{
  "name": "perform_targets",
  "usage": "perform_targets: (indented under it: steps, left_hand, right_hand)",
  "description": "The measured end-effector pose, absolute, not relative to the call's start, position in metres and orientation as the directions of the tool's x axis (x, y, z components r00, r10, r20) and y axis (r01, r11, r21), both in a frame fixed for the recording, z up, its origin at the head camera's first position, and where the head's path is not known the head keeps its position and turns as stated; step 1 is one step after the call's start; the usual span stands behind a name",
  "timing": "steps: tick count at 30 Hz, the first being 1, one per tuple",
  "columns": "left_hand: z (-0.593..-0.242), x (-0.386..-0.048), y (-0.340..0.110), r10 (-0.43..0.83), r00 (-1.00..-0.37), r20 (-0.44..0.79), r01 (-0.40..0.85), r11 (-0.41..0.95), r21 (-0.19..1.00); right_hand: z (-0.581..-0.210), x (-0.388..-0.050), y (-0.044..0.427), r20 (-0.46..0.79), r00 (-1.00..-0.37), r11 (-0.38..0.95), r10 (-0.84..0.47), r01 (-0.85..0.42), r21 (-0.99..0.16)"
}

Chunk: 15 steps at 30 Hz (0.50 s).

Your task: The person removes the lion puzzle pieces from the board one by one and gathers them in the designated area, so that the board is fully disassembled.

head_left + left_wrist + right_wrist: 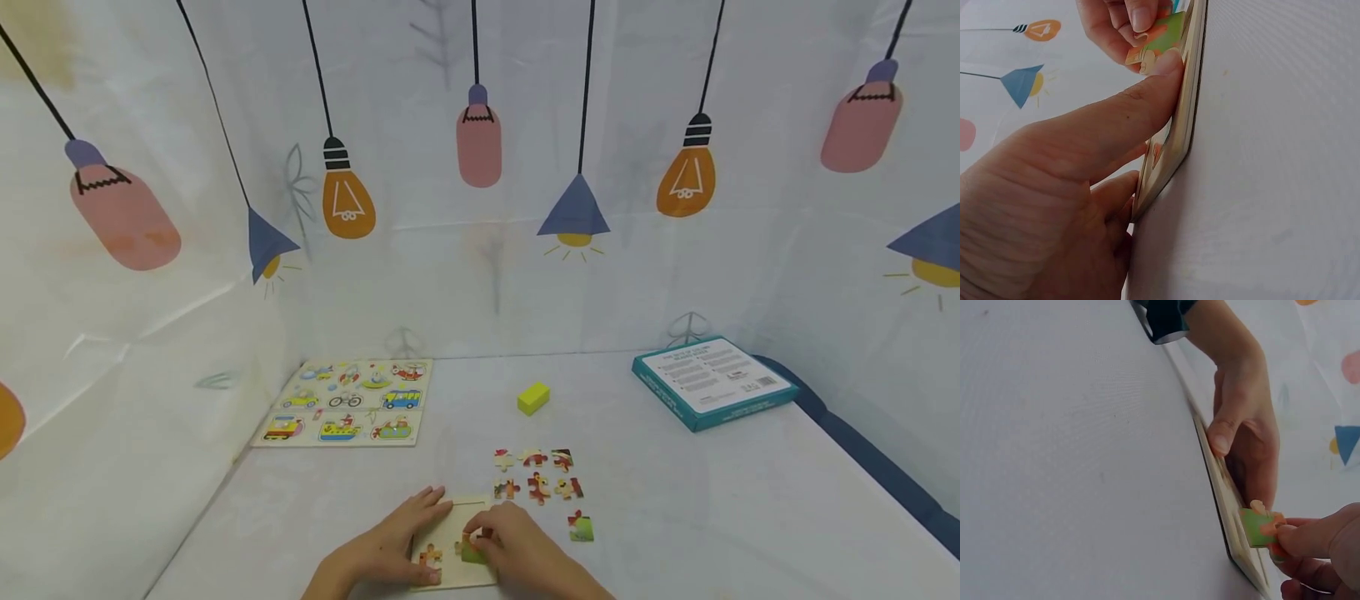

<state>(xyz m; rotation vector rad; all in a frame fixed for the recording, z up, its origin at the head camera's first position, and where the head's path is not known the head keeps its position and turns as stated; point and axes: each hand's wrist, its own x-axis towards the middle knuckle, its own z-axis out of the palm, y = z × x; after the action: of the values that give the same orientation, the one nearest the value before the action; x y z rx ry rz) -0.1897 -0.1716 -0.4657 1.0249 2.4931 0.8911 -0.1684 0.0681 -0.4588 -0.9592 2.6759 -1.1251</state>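
A shallow wooden puzzle tray [457, 585] lies at the front of the table. My left hand [390, 540] rests along its left side, fingers stretched forward over the edge and thumb on the near rim. Over the tray, my right hand [517, 546] pinches a green and orange jigsaw piece [1257, 527] between thumb and fingers; the piece is tilted, just above the tray. One orange jigsaw piece [430, 557] lies in the tray's near left corner, beside the left thumb. Fingers partly hide the tray's interior.
Several loose jigsaw pieces [537, 487] lie in rows beyond the tray, with a green one [581, 527] nearer on the right. Farther back are a yellow block [533, 398], a vehicle picture board [345, 404] on the left and a teal box [712, 379] on the right.
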Motion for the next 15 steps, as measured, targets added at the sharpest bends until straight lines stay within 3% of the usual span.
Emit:
perform_targets:
  steps: [15]
  left_hand:
    - [-0.471, -0.191, -0.171, 0.719, -0.695, -0.023, 0.573, 0.573, 0.587]
  right_hand:
    - [-0.457, -0.174, 0.106, 0.268, -0.849, 0.567, -0.455, -0.509, -0.648]
